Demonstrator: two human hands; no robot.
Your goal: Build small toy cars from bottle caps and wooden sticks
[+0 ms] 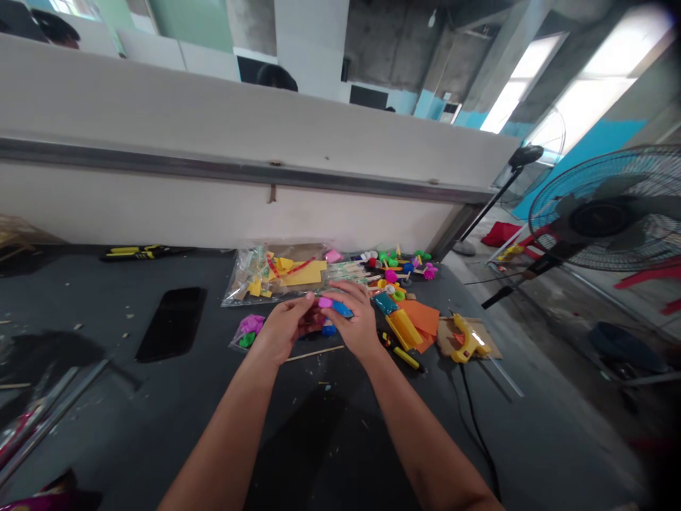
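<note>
Above the dark table (pixel 213 419), my two hands meet around a small pink piece (pixel 325 302) and a blue piece (pixel 341 309). The fingers of my left hand (pixel 281 328) are closed at the pink piece's left side. My right hand (pixel 357 319) is wrapped round the blue piece, which adjoins the pink one. Another blue thing (pixel 329 328) shows just below, partly hidden by the fingers. A thin wooden stick (pixel 315 353) lies beneath the hands. To the left is a small bag of pink and green pieces (pixel 250 329).
Behind the hands lies a clear bag with yellow pieces (pixel 298 274). To the right are a yellow glue gun (pixel 468 341) with a cable, orange sheets (pixel 422 321) and a yellow-handled tool (pixel 406 358). A black phone (pixel 171 323) lies left; a fan (pixel 601 213) stands right.
</note>
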